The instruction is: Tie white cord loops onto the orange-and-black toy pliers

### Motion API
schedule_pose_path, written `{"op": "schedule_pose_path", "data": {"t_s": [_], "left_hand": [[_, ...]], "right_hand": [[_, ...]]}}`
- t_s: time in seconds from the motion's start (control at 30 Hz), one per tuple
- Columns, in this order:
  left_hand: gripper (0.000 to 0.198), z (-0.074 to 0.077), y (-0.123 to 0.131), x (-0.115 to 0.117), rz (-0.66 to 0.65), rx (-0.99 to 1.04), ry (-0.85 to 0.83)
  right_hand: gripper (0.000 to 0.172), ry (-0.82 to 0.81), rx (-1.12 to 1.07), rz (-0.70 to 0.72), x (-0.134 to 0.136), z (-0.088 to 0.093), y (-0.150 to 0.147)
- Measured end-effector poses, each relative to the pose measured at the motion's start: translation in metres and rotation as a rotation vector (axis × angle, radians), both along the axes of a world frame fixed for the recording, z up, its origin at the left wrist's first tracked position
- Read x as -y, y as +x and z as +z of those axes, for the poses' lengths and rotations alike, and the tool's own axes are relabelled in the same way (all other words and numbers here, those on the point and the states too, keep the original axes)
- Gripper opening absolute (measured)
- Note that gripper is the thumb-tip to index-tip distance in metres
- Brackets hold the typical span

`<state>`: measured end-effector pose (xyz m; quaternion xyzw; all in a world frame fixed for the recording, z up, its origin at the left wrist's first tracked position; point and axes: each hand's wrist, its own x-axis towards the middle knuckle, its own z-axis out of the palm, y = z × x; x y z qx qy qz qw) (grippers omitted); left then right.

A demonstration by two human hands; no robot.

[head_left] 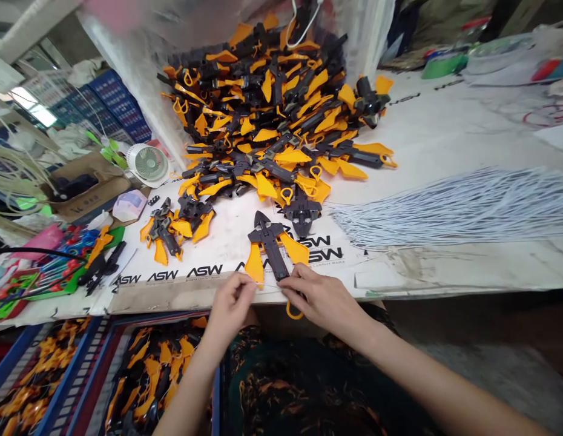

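Observation:
A black toy-like part with orange wings [275, 251] lies at the table's front edge, its pointed end away from me and an orange ring at its near end. My right hand [320, 297] has thumb and fingers pinched at that near end. My left hand [231, 303] is closed just left of it, beside the orange wing; a thin pale string seems to run between the hands. Behind lies a large heap of similar black and orange parts [263, 133]. A smaller group [163, 233] lies to the left.
A bundle of pale strings [467, 206] spreads over the table's right side. A small fan [148, 165] stands at the left, near a cardboard box [88, 188] and tools [49, 263]. Blue crates [77, 369] holding orange and black parts sit below the table's left edge.

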<state>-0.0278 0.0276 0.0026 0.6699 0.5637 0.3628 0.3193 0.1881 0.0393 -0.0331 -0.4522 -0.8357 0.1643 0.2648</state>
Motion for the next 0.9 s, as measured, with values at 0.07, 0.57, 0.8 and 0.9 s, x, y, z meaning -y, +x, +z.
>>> {"op": "schedule_pose_path", "data": {"t_s": [0.07, 0.57, 0.8, 0.9], "left_hand": [[0.021, 0.008, -0.015, 0.005, 0.064, 0.107, -0.042], [0.022, -0.019, -0.014, 0.016, 0.133, 0.048, 0.016], [0.011, -0.041, -0.012, 0.012, 0.207, -0.347, 0.241], [0.006, -0.045, -0.007, 0.013, 0.227, -0.416, 0.266]], "right_hand": [[0.018, -0.037, -0.052, -0.001, -0.003, 0.002, 0.001], [0.015, -0.169, -0.368, 0.156, -0.026, 0.032, -0.035], [0.017, -0.001, 0.24, 0.102, -0.039, 0.037, -0.04], [0.016, -0.011, 0.28, 0.089, -0.036, 0.036, -0.044]]}}
